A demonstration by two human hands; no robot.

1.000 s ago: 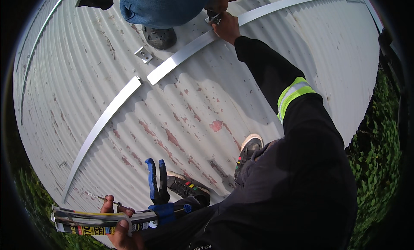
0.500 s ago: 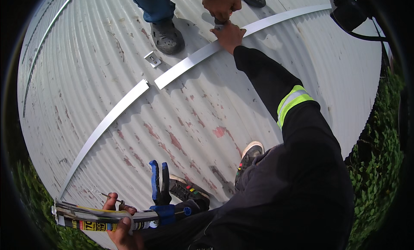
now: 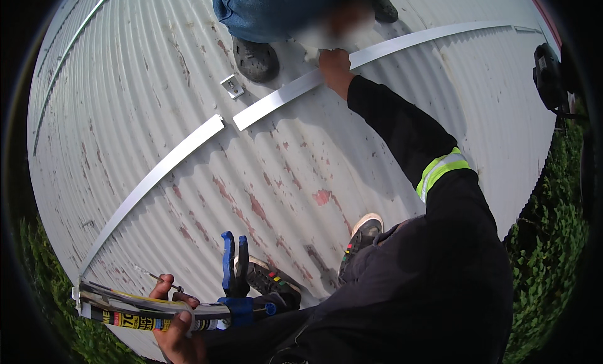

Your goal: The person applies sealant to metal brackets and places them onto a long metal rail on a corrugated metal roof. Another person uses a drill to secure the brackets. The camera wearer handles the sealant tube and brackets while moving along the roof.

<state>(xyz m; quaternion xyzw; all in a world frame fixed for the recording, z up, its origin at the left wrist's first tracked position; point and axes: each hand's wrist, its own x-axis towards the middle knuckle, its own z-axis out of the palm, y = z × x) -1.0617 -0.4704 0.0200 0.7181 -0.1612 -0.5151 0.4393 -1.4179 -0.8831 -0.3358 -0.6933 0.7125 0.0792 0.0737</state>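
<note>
My left hand (image 3: 178, 329) grips a caulking gun (image 3: 240, 310) with a blue-and-black trigger handle and a printed sealant cartridge (image 3: 135, 318); a thin rod (image 3: 156, 278) with a pale tip sticks out between the fingers. My right hand (image 3: 335, 67) reaches to the far side of a silver metal rail (image 3: 279, 97), fingers closed; what they hold is blurred and hidden. A second rail (image 3: 182, 150) lies to the lower left, separated by a short gap. A small metal bracket (image 3: 232, 86) lies beside the gap.
I stand on a pale corrugated roof (image 3: 264, 182) with peeling patches. A person in blue trousers (image 3: 248, 9) and grey clogs (image 3: 255, 60) is beyond the rail. Foliage (image 3: 537, 251) borders both sides. A dark object (image 3: 549, 75) hangs at the right edge.
My right hand has shifted slightly down and right in the picture. The co-worker's body and hand have moved. The rails appear lower as my view moves. My left hand still holds the gun.
</note>
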